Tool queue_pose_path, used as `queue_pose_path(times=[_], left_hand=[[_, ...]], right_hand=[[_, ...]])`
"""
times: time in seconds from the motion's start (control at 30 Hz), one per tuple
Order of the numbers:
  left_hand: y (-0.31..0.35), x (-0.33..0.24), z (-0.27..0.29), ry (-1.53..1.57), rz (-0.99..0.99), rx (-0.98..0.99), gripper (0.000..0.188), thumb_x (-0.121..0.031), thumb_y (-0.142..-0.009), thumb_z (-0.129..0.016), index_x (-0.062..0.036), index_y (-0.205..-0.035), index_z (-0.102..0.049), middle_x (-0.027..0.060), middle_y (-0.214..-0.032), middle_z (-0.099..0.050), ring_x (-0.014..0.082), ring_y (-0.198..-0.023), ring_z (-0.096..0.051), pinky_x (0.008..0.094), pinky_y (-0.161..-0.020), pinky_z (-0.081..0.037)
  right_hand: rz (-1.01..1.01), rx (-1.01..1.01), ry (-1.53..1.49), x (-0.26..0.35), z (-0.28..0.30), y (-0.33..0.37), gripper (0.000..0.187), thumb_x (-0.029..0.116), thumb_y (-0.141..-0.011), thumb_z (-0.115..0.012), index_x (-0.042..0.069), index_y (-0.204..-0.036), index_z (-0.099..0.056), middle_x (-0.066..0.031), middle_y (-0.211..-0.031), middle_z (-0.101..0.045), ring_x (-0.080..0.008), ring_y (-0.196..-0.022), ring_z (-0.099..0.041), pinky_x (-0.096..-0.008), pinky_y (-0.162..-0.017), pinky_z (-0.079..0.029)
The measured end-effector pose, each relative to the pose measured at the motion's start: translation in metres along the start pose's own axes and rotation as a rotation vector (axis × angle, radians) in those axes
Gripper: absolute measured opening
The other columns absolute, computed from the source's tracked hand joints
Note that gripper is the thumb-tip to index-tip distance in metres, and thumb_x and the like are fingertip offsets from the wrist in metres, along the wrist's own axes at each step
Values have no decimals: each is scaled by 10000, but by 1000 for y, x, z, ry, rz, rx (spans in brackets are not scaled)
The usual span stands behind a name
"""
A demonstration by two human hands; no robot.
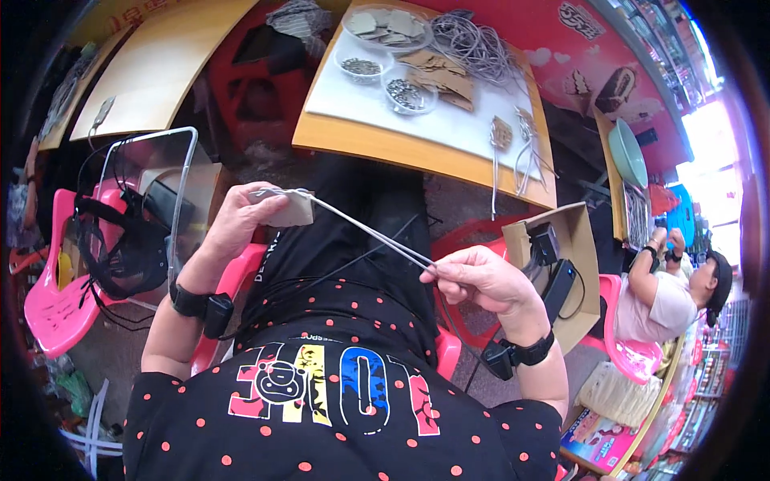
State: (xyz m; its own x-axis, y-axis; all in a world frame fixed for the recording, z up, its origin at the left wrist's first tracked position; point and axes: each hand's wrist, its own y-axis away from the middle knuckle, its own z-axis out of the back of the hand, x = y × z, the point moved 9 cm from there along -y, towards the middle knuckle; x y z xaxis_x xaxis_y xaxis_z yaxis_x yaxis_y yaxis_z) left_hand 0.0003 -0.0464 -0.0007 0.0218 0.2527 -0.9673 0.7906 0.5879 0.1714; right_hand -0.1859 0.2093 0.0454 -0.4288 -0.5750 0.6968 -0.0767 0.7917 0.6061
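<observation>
Cardboard tag [290, 210] on a taut pale cord [369, 231], held over the lap.
Left hand [241, 220] pinches the small grey-brown tag; right hand [481, 276] pinches the doubled cord's far end between fingertips.

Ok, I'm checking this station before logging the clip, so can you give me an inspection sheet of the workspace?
Surface: wooden table ahead, topped by a white sheet.
Job's things: small cardboard tag in the left hand; a pale string runs taut from it to the right hand.
Clutter: clear bowls of small metal parts, loose tags, a string bundle.
Fingers: both hands pinched shut, left on the tag, right on the string.
Cables: black cable across the lap; wrist devices on both arms.
Surroundings: pink chair, open cardboard box, another person seated at right.
</observation>
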Motion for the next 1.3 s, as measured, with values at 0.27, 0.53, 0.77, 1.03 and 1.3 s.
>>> queue_pose_path(times=[0.27, 0.53, 0.77, 1.03, 1.3], left_hand=[[7, -7, -8, -153, -37, 97, 98, -100, -878, -689, -9, -915, -699, 8, -841, -683, 69, -795, -617, 240, -738, -498], [9, 13, -47, -34, 11, 256, 184, -164, -874, -719, -10, -974, -723, 6, -857, -695, 62, -819, -602, 242, -743, -480], [17, 26, -78, -193, -91, 543, 208, -106, -839, -722, -20, -1028, -729, 95, -1008, -693, 165, -938, -629, 291, -813, -495], [44, -6, -114, -688, -425, 826, 396, -259, -773, -750, -98, -1131, -700, 76, -947, -673, 256, -964, -598, 363, -872, -457], [80, -53, -153, -450, -612, 872, 314, -94, -779, -748, -78, -1090, -705, 148, -1235, -591, 307, -1120, -590, 363, -902, -510]], right_hand=[[121, -182, 389, 13, 29, 13, 251, 211, -948, -607, -16, -948, -712, 16, -744, -616, -41, -686, -519, -193, -610, -411], [384, -528, 588, 57, 43, 73, 194, 112, -924, -589, -35, -844, -687, 9, -626, -587, -55, -569, -528, -212, -508, -392], [612, -309, 1334, 107, -72, 93, 119, 100, -770, -715, 14, -851, -700, -96, -714, -659, -270, -630, -626, -338, -585, -472], [818, 105, 1393, 111, -165, 99, 160, 104, -720, -750, 14, -849, -724, -63, -667, -658, -207, -579, -638, -300, -552, -454], [878, 127, 1426, 115, -189, 122, 152, 122, -739, -752, 22, -851, -728, -56, -669, -666, -184, -565, -626, -289, -522, -430]])
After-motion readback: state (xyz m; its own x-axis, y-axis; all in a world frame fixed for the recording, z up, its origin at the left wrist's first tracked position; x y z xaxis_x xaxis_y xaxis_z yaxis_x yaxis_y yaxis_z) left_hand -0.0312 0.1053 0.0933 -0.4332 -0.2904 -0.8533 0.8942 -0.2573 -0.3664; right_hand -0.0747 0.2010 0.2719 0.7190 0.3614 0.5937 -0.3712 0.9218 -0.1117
